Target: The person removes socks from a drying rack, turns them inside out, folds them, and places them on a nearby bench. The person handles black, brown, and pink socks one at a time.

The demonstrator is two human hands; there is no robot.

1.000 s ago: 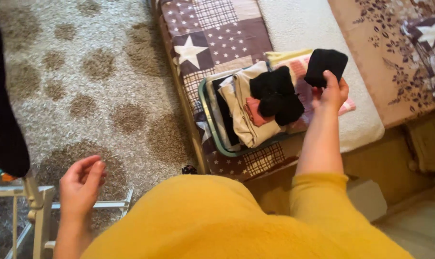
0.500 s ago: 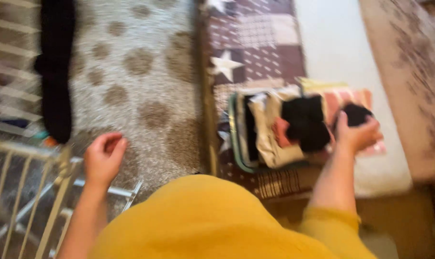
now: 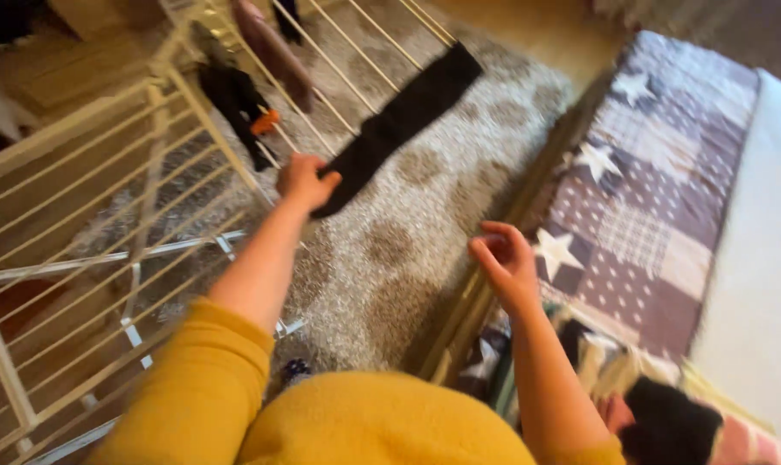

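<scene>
One long black sock (image 3: 403, 116) on the white drying rack (image 3: 106, 181), long axis running up-right from the left hand (image 3: 304, 179) clamped on its lower end; right hand (image 3: 504, 263) empty, fingers loosely apart, farther off.

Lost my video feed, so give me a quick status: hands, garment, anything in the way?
Left hand gripping black sock on white drying rack. Right hand open, empty, above rug. Nothing blocking.
</scene>
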